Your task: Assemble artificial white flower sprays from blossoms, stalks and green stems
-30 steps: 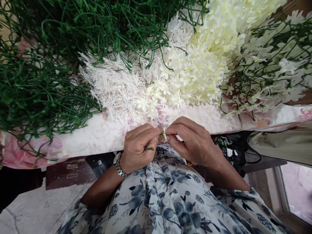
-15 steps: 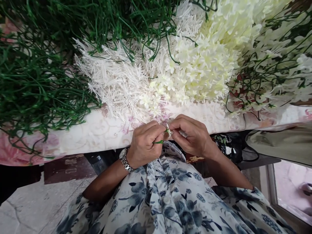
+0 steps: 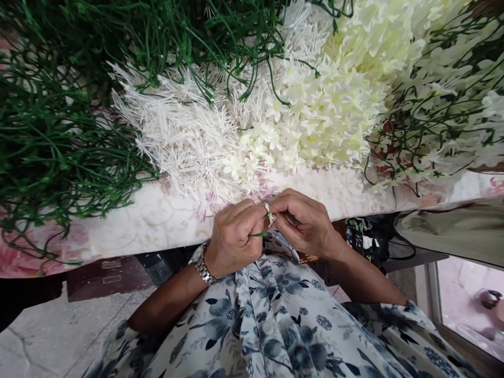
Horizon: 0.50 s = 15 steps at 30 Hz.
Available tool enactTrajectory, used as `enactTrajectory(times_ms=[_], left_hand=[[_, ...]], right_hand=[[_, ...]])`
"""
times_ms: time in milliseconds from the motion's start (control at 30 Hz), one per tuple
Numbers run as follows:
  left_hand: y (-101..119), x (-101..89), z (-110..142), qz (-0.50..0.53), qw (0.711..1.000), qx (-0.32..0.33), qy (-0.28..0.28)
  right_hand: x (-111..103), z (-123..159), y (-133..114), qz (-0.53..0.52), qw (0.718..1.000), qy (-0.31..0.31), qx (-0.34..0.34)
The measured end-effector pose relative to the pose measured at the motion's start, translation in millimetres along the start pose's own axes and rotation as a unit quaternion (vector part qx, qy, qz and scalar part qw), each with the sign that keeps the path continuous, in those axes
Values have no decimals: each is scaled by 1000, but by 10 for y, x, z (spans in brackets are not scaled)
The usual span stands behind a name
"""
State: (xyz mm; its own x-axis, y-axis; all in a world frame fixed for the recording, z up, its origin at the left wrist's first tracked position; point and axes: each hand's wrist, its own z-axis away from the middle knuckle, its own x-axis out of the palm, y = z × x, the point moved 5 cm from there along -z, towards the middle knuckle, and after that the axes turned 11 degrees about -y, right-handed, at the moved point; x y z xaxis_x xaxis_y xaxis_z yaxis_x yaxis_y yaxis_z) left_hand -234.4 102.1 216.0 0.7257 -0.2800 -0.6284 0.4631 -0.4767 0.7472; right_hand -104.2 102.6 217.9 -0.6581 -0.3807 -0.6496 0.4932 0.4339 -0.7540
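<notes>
Close to my body, just off the table edge, my two hands meet. My left hand [image 3: 236,233] is closed around a green plastic stem [image 3: 258,234], part of which pokes out by the thumb. At the stem's tip, a small white artificial flower [image 3: 270,214] shows between the hands. My right hand [image 3: 305,220] pinches this flower with thumb and forefinger; the other fingers are curled. Beyond them on the table lie a heap of thin white stamen pieces [image 3: 189,136] and a pile of cream flower heads [image 3: 334,110].
Tangled green stems [image 3: 59,152] cover the left and back of the table. At the right lie white flowers on green stems [image 3: 444,115]. A flowered cloth [image 3: 145,218] covers the table up to its front edge. A black bag [image 3: 366,239] is below the edge.
Both hands stay together around the flower and have shifted only slightly. The right hand is a little further left and lower. The piles look the same.
</notes>
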Motion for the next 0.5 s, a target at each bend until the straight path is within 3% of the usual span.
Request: enactTrajectory(times_ms=[500], left_hand=[[-5,16,-6,4,1000,-17,-1]], right_hand=[[28,-10,-22,6,1000,29,-3]])
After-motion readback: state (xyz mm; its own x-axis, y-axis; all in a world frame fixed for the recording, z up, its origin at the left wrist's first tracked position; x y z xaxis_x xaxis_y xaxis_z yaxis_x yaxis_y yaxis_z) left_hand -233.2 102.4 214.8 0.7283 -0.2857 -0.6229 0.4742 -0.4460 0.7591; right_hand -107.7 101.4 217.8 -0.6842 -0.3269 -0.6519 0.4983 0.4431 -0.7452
